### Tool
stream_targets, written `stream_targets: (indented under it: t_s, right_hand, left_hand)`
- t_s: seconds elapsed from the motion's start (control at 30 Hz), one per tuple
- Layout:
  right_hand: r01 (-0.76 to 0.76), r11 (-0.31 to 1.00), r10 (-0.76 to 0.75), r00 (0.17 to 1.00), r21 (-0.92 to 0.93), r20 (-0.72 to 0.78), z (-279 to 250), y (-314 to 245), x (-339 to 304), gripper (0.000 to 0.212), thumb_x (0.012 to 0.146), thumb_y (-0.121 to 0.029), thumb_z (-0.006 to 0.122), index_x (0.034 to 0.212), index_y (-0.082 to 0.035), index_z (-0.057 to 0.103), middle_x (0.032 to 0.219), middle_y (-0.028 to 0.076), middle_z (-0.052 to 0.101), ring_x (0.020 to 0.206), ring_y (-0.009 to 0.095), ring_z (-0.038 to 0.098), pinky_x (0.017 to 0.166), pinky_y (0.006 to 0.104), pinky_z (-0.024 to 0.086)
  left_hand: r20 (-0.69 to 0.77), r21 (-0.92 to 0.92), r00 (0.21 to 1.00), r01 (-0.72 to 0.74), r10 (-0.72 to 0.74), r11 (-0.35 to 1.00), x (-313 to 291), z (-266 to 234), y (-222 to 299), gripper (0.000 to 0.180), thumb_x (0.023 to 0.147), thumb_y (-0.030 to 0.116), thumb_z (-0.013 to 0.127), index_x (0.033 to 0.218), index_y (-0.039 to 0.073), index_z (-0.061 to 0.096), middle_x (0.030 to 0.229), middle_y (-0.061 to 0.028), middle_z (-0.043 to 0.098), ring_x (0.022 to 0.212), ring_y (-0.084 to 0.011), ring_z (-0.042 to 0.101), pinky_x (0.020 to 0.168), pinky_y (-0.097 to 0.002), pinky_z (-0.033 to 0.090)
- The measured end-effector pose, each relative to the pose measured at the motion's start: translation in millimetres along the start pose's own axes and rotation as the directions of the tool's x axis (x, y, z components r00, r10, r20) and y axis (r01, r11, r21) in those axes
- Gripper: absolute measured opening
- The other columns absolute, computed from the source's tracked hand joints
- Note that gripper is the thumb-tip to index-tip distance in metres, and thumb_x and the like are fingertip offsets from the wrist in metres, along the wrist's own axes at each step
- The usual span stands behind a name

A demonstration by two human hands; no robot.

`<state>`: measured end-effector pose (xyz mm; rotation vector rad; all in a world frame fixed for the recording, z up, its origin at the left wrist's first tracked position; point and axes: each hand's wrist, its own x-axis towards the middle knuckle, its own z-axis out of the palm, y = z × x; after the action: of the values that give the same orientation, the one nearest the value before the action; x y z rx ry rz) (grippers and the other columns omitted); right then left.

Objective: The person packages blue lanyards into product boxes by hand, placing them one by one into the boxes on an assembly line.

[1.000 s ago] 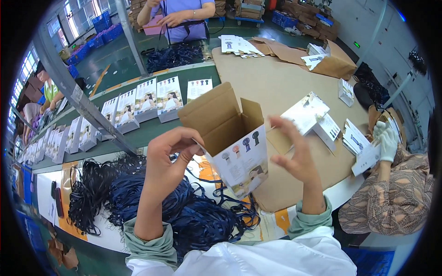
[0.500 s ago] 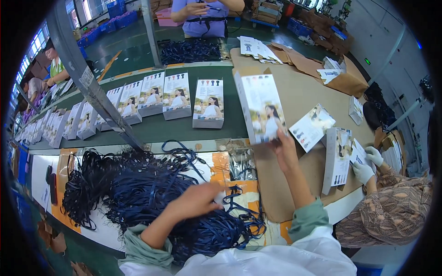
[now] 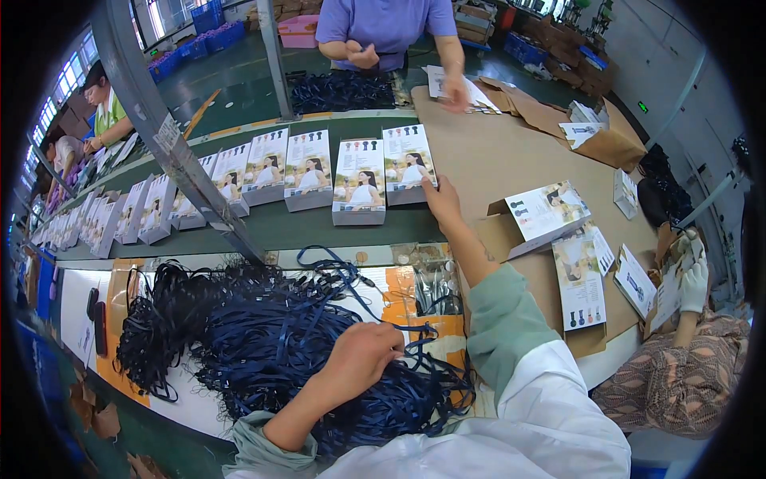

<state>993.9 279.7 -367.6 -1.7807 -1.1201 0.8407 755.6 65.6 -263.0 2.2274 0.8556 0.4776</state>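
My right hand (image 3: 444, 201) is stretched forward, with its fingers around the lower right edge of a white printed box (image 3: 408, 160). This box stands on the green belt (image 3: 279, 229), close to the right of another such box (image 3: 360, 184). My left hand (image 3: 365, 357) is above a big heap of dark blue lanyards (image 3: 267, 335). Its fingers are curled together; what they hold, if anything, is hidden. Loose lanyard loops lie beside its fingertips.
A row of similar boxes (image 3: 308, 169) runs left along the belt. A metal post (image 3: 163, 132) crosses in front. At right, boxes (image 3: 580, 279) lie on brown cardboard (image 3: 471, 144) near a co-worker's gloved hand (image 3: 694, 286). Across the belt stands another person (image 3: 391, 32) behind lanyards (image 3: 343, 92).
My right hand has moved forward and left, bringing its box from above the cardboard to the row. My left hand has shifted slightly. At right, the co-worker's boxes and hands have moved.
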Motion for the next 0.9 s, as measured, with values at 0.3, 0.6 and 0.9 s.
stream_targets:
  t_s: [0.3,0.6,0.9]
  right_hand:
    - [-0.394,0.656,-0.491,0.424,0.644,0.761,-79.5,-104.7,-207.1,0.042,0.093,-0.039,0.045,0.111,-0.002,0.056,0.102,0.008,0.059,0.090,0.012,0.056,0.074,0.0235,0.043]
    - [0.747,0.434,-0.896,0.418,0.503,0.152,-173.0,-180.3,-229.2,0.035,0.091,-0.033,0.047,0.074,-0.005,0.055,0.099,0.018,0.050,0.077,0.017,0.048,0.072,0.0262,0.039]
    - [-0.137,0.251,-0.868,0.407,0.958,0.285,-265.5,-168.0,-191.8,0.030,0.098,-0.024,0.029,0.103,-0.002,0.047,0.079,0.002,0.043,0.056,0.007,0.040,0.056,0.0242,0.038]
  left_hand:
    - [-0.288,-0.824,0.943,-0.155,-0.168,0.545,17.6,-68.5,65.8,0.015,0.088,0.013,0.057,0.092,0.001,0.049,0.074,-0.0039,0.058,0.063,-0.0077,0.056,0.055,-0.0181,0.045]
    - [-0.430,-0.725,0.901,-0.380,0.054,0.575,68.2,-40.1,68.2,0.020,0.090,0.021,0.053,0.098,0.004,0.047,0.110,-0.0140,0.056,0.105,-0.0199,0.053,0.086,-0.0301,0.043]
    - [0.001,-0.994,0.972,-0.025,0.234,0.107,67.0,-5.6,81.8,0.051,0.094,0.044,0.040,0.096,-0.006,0.053,0.065,-0.0097,0.058,0.040,-0.0038,0.042,0.035,-0.0131,0.029]
